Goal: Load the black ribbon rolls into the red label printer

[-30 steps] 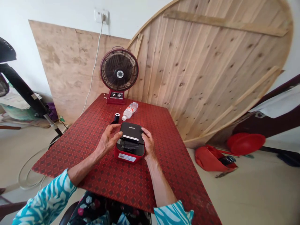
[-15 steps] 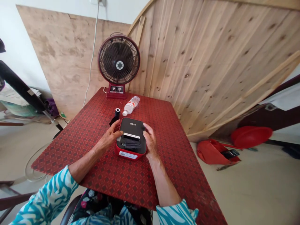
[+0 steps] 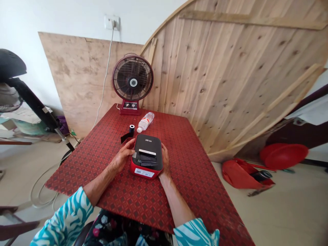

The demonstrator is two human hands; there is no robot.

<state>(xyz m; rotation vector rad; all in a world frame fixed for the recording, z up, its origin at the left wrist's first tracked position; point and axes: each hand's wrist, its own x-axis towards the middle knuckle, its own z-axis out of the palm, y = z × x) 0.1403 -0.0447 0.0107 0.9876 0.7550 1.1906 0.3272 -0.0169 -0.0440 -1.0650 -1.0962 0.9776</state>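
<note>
A small red device with a black top [image 3: 147, 155] sits in the middle of the red patterned table [image 3: 179, 177]. My left hand [image 3: 122, 157] is pressed against its left side, fingers curled at the edge. Against its right side lies my right hand [image 3: 165, 160], fingers along the casing. A white strip crosses the black top above a dark recess. Just beyond the device stands a small black roll [image 3: 131, 128] with a loose black tail. A clear plastic bottle [image 3: 145, 121] lies on its side behind the roll.
A red table fan [image 3: 132, 83] stands at the table's far edge, its cord running up to a wall socket [image 3: 112, 22]. A large round wooden tabletop [image 3: 230, 68] leans against the wall. Red basins [image 3: 283, 155] and a red bag [image 3: 241, 176] lie on the floor at right.
My left hand has closed in from hovering beside the device to gripping its left edge. The camera view tilted down, then back up; the device has stayed in place.
</note>
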